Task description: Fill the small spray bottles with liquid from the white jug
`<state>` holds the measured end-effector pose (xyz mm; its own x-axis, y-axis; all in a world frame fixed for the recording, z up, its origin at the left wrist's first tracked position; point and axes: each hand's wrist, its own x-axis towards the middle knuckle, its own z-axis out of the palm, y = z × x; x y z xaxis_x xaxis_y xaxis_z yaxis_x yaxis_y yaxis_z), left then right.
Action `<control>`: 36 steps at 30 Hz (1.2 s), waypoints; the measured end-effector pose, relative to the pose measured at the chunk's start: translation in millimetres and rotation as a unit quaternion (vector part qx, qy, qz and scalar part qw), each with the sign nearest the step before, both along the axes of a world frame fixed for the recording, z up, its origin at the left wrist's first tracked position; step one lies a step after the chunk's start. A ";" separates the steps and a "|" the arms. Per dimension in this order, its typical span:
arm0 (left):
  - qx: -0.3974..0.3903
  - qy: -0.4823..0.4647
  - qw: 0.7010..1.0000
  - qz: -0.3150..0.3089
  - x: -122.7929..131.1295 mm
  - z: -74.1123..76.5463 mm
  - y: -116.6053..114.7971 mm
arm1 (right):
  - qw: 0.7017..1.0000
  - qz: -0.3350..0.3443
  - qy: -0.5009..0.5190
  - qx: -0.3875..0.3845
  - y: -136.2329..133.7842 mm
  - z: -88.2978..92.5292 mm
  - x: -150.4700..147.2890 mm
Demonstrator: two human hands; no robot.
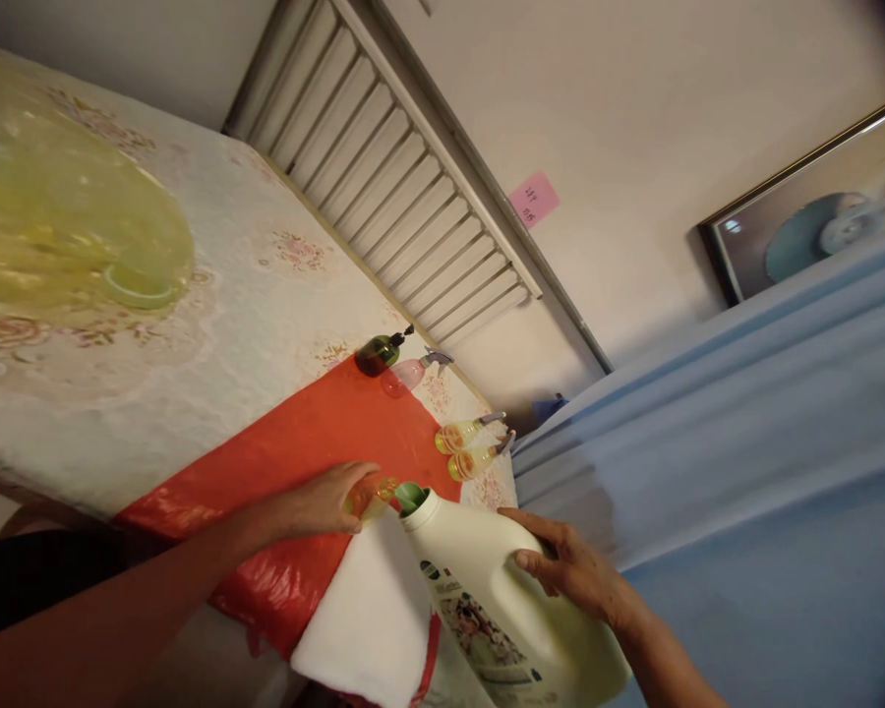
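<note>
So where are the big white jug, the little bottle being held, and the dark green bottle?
big white jug [501, 590], head view, on its white body.
little bottle [379, 492], head view, on its yellowish side.
dark green bottle [378, 354], head view, on its body.

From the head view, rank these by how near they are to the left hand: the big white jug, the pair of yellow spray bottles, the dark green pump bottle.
Measured from the left hand:
1. White jug, its green spout right beside the hand, held by the right hand.
2. Pair of yellow spray bottles, at the red sheet's far edge.
3. Dark green pump bottle, at the sheet's far corner, next to a pink spray bottle.
</note>
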<state>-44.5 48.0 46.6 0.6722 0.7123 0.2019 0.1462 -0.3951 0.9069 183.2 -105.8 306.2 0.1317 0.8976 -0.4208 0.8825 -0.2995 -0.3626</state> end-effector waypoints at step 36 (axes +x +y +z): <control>0.001 0.016 1.000 -0.009 -3.9 10.9 -2.1 | 0.999 -0.005 -0.034 -0.015 2.8 4.9 -4.0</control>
<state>-48.4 45.9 57.5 0.6906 0.7001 0.1814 0.1684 -0.3996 0.9011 179.2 -102.9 311.1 0.1692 0.8836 -0.4366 0.9020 -0.3174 -0.2928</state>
